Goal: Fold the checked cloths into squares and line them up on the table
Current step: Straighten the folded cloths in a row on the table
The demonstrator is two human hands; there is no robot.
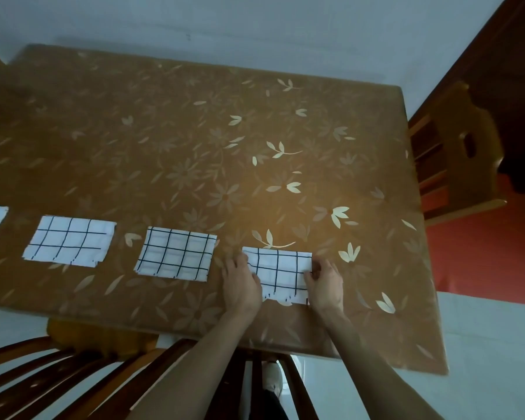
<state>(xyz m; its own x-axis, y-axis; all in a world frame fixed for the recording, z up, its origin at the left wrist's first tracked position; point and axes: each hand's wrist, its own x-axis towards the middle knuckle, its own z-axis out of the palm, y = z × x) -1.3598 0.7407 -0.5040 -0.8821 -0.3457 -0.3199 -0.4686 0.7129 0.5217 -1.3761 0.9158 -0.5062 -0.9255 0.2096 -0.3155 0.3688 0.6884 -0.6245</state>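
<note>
Checked cloth (281,272), the fourth in the row, lies folded near the bench (170,140) front edge at about five o'clock. The left hand (241,284) rests flat on its nine-o'clock edge, gripping nothing; the right hand (325,284) pinches its three-o'clock edge with curled fingers. Lifting off carelessly could drag a layer askew (it already sits nearer the edge than its neighbour (176,256)), spoiling the line.
</note>
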